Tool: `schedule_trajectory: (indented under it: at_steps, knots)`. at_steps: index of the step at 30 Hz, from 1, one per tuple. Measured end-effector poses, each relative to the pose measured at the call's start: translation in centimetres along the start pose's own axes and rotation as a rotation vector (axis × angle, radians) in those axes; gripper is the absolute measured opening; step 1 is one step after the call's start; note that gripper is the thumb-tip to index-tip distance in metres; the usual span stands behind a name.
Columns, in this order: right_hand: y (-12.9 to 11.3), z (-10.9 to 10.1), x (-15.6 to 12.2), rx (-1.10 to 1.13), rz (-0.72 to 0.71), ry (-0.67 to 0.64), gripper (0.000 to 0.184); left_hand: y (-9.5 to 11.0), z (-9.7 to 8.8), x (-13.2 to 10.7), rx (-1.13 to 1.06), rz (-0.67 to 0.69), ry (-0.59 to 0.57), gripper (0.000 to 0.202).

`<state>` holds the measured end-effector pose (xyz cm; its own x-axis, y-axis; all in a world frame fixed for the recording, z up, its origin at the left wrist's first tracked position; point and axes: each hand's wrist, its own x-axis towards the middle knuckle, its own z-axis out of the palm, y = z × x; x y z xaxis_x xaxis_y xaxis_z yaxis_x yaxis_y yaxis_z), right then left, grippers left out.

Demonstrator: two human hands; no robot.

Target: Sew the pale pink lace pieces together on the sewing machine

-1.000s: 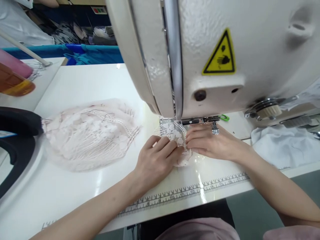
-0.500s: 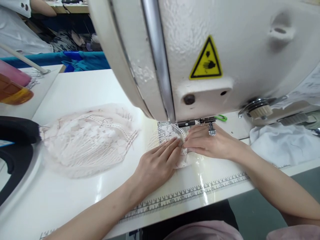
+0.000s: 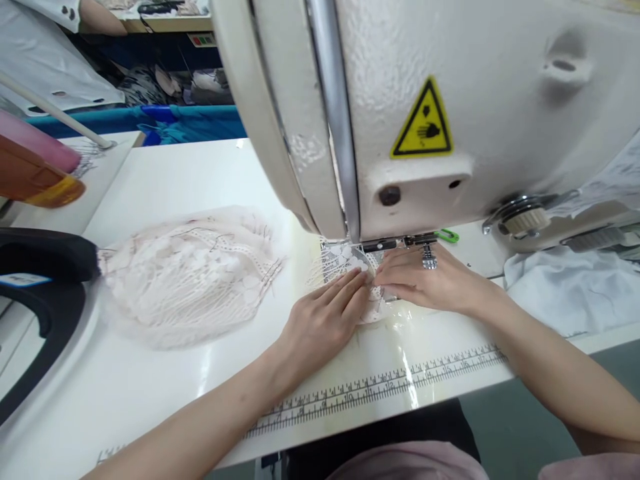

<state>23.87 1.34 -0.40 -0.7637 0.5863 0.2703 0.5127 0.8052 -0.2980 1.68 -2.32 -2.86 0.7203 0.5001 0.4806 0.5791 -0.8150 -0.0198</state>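
Note:
A pale pink lace piece lies under the needle area of a white sewing machine. My left hand rests flat on it, fingers stretched out side by side and pointing at the presser foot. From the other side my right hand pinches the lace edge between thumb and fingers; its fingertips almost touch those of the left. Part of the lace is hidden beneath both hands, and the needle tip is out of sight behind the machine head.
Another lace piece with loose threads lies on the white table at left, beside a black curved object. White cloth lies at right. A green clip sits behind my right hand. A printed ruler runs along the front edge.
The whole view has shifted slightly, so everything appears a little farther right. The lace seems to have slid slightly towards the machine under both hands, whose hold looks the same.

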Motion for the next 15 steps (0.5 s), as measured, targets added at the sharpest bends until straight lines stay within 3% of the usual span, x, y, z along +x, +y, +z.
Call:
schedule_trajectory:
  at_steps: [6, 15]
  knots:
    - [-1.1, 1.4, 0.1, -0.022, -0.05, -0.028, 0.021, -0.2, -0.6, 0.0, -0.006, -0.05, -0.01, 0.014]
    - [-2.5, 3.9, 0.4, -0.155, -0.026, 0.107, 0.025, -0.8, -0.9, -0.3, 0.007, -0.162, -0.066, 0.018]
